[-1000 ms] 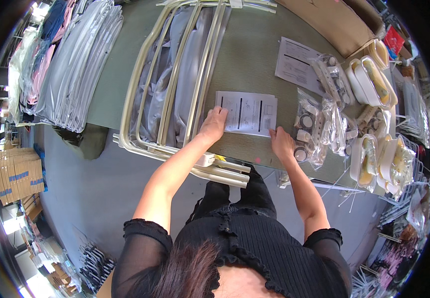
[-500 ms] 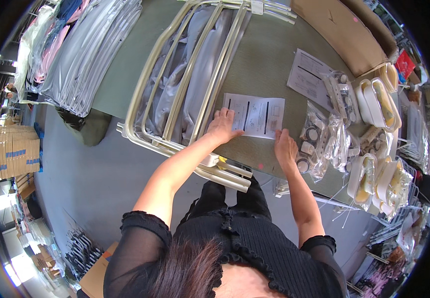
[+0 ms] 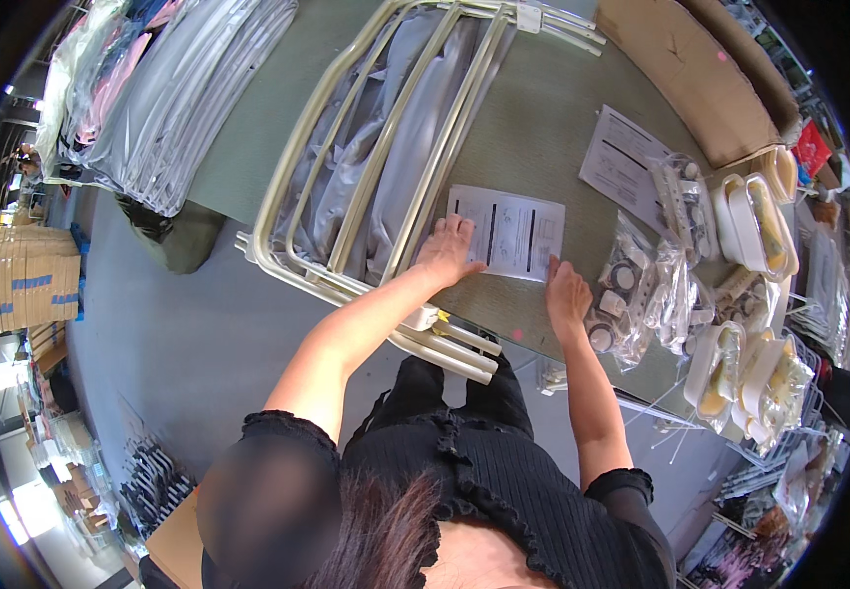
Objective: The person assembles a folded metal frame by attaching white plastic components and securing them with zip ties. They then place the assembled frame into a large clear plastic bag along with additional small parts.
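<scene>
A printed instruction sheet point(image 3: 508, 231) lies on the green-topped table in front of me. My left hand point(image 3: 448, 251) rests at its left edge with fingers spread and the thumb stretched along the lower side. At the sheet's lower right corner, my right hand point(image 3: 568, 294) has its fingers drawn together on the paper's edge. Beside my left hand lies a folded cream tubular metal frame point(image 3: 371, 162) with grey fabric point(image 3: 403, 201) between its bars; my left forearm crosses over its near end. Clear bags of small fittings point(image 3: 626, 285) lie to the right of my right hand.
More printed sheets point(image 3: 623, 162) lie farther right. Beyond them stands a cardboard box point(image 3: 685, 79), with white plastic trays point(image 3: 739, 221) along the table's right side. Grey plastic-wrapped covers point(image 3: 185, 98) are stacked at far left. Cartons point(image 3: 27, 280) stand on the left.
The whole view has shifted slightly. Both hands keep nearly the same places on the instruction sheet, which lies as before.
</scene>
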Available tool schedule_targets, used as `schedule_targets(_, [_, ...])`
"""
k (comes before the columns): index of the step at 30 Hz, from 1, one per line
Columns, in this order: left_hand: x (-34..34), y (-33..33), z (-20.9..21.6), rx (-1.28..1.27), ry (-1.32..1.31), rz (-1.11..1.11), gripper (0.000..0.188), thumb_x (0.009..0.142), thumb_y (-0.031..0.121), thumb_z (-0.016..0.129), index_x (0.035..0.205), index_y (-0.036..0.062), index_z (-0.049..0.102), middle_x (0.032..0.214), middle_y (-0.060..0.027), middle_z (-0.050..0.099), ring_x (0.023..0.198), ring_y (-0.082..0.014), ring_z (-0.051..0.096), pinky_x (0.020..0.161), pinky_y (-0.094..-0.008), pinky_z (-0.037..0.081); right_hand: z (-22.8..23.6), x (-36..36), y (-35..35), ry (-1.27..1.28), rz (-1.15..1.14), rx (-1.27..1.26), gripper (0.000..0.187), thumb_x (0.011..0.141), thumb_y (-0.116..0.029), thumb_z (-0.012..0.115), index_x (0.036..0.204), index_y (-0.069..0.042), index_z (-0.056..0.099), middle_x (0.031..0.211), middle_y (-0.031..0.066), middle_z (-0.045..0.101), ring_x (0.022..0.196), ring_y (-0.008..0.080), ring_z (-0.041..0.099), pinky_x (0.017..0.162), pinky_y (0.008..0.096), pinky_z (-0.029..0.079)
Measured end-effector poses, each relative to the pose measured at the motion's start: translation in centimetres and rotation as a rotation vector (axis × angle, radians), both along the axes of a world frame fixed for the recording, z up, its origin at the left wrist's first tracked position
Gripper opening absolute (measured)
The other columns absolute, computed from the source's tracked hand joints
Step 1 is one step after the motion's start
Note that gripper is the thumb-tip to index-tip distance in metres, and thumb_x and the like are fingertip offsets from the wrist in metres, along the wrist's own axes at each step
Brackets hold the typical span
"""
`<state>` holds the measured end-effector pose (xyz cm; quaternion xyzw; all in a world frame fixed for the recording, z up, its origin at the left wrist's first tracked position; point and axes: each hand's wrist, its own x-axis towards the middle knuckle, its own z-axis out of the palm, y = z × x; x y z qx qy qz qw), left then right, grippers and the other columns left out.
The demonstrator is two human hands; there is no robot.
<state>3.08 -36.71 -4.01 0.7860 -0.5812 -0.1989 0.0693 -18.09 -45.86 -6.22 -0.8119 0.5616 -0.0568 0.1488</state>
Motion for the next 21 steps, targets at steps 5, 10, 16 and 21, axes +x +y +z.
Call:
schedule_targets(5, [0.34, 0.08, -0.15, -0.073, 0.002, -0.055, 0.069, 0.073, 0.037, 0.074, 0.122, 0.0022, 0.041, 0.118, -0.018, 0.045, 0.111, -0.0346, 0.045, 0.094, -0.0421, 0.041, -0.16, 0.35, 0.01, 0.011, -0.05, 0.002, 0.048, 0.096, -0.039, 0.039, 0.074, -0.002, 0.06, 0.073, 0.0231, 0.064, 0.071, 0.0421, 0.063, 0.065, 0.0504, 0.049])
schedule_targets(10, [0.23, -0.09, -0.08, -0.118, -0.013, -0.072, 0.067, 0.074, 0.04, 0.072, 0.123, 0.0051, 0.043, 0.119, -0.0143, 0.046, 0.112, -0.0329, 0.045, 0.093, -0.0423, 0.041, -0.18, 0.33, -0.13, 0.005, -0.064, 0.043, 0.047, 0.097, -0.038, 0.038, 0.077, -0.001, 0.061, 0.076, 0.0236, 0.064, 0.075, 0.0419, 0.064, 0.068, 0.0505, 0.049])
schedule_targets(16, [0.05, -0.47, -0.27, -0.18, -0.026, -0.111, 0.067, 0.075, 0.042, 0.07, 0.125, 0.0061, 0.044, 0.122, -0.0134, 0.046, 0.117, -0.0329, 0.043, 0.097, -0.0445, 0.036, -0.1, 0.55, -0.37, 0.024, -0.075, 0.063, 0.047, 0.097, -0.038, 0.038, 0.079, -0.001, 0.062, 0.077, 0.0238, 0.065, 0.077, 0.042, 0.064, 0.069, 0.0501, 0.05])
schedule_targets(21, [-0.35, -0.65, -0.74, -0.139, -0.007, -0.139, 0.068, 0.075, 0.043, 0.07, 0.126, 0.0066, 0.043, 0.124, -0.0138, 0.044, 0.12, -0.0329, 0.041, 0.099, -0.0452, 0.034, 0.53, 0.72, -0.16, 0.032, -0.069, 0.065, 0.048, 0.097, -0.038, 0.039, 0.079, -0.001, 0.063, 0.079, 0.0236, 0.065, 0.077, 0.0418, 0.064, 0.069, 0.05, 0.05])
